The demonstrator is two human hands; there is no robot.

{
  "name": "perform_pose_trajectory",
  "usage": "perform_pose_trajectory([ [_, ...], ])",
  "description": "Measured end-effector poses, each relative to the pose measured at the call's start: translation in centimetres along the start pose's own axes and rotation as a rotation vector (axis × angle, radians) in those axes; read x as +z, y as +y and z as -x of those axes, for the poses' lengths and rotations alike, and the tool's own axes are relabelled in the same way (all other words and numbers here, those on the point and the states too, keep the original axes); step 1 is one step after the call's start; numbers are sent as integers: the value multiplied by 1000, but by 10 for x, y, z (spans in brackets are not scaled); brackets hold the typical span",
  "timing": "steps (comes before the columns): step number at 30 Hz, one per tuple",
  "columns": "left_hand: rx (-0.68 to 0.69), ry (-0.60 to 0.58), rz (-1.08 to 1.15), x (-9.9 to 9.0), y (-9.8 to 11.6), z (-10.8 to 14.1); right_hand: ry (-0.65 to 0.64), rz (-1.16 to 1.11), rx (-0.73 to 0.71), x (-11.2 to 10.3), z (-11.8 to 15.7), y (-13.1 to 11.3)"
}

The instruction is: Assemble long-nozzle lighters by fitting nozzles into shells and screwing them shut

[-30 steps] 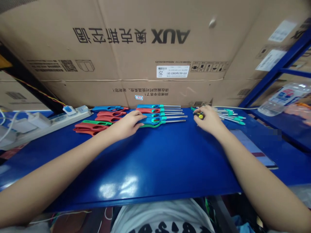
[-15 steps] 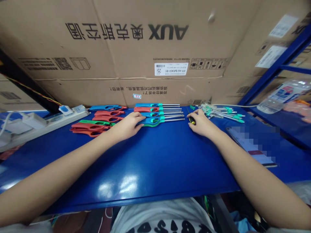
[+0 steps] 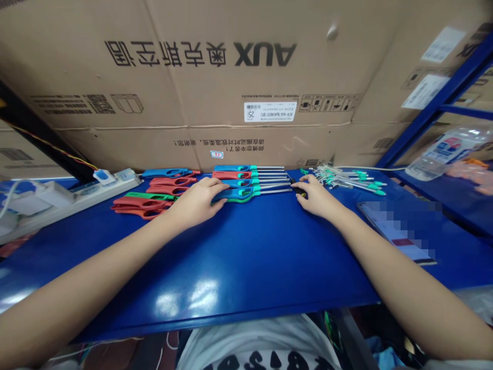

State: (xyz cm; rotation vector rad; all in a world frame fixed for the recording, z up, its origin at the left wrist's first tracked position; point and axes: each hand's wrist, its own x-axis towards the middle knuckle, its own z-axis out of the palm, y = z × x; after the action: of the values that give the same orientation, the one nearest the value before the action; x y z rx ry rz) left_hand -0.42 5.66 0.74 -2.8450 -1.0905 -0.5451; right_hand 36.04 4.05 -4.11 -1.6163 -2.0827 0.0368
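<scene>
My left hand (image 3: 202, 201) is closed around the rear of the nearest blue long-nosed lighter (image 3: 239, 194), in a row of several lighters at the back of the table. Their silver tubes (image 3: 271, 173) point right; a red lighter (image 3: 227, 175) is among them. My right hand (image 3: 318, 198) grips a small tool with a black and yellow handle (image 3: 299, 191), which looks like a screwdriver. Its thin shaft is near the tube tips; whether it touches them I cannot tell. Beyond my right hand lies a pile of metal tubes with green ends (image 3: 352, 179).
Loose red, green and blue lighter handles (image 3: 171, 182) lie left of the row. A power strip (image 3: 82, 198) runs along the left. A phone (image 3: 396, 236) lies at right, a plastic bottle (image 3: 442, 154) farther right. A large cardboard box (image 3: 208, 108) stands behind the blue table (image 3: 246, 267).
My right hand has moved slightly left, bringing the screwdriver to the tube tips. Its shaft has swung left. My left hand stays on the blue lighter.
</scene>
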Motion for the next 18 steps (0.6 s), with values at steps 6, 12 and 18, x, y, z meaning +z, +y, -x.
perform_pose_trajectory([
  [6,-151,46,-82,-41,-19,11,143,-48,-65,-6,-2,-8],
  [12,-471,-250,-194,-81,-59,35,338,-129,-146,-21,-2,-33],
  [18,-468,-244,-126,-92,-78,52,347,-155,-170,-24,1,-52],
])
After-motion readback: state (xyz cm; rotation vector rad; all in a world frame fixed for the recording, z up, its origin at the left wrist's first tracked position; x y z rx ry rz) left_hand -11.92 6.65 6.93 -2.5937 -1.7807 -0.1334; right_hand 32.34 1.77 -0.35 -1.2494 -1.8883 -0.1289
